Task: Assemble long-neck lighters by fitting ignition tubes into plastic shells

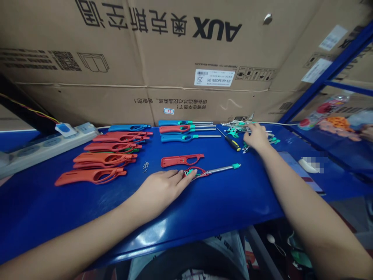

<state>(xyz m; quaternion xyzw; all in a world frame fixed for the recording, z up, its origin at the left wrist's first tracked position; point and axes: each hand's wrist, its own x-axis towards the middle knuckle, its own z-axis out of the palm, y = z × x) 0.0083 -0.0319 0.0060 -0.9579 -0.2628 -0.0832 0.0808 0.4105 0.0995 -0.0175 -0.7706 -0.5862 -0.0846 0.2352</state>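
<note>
My left hand (163, 190) lies over the handle of a red lighter half (201, 171), its fingers pressed along it near small green parts and thin wires. From this half a metal tube (223, 168) with a green tip points right. Just beyond lies a separate red handle shell (177, 160). My right hand (256, 136) reaches into a pile of green-and-metal lighter inserts (233, 130) at the back; its fingers are bent together among them, and what they pinch is hidden. A yellow-and-black screwdriver (233, 144) lies left of that hand.
Red and orange handle shells (90, 177) line the left, with a blue one (129, 127) behind. Lighters with tubes (177, 138) lie at the back middle. Small screws (145, 167) sit left of centre. A power strip (49, 146), cardboard (175, 50) and a bottle (323, 111) surround the table.
</note>
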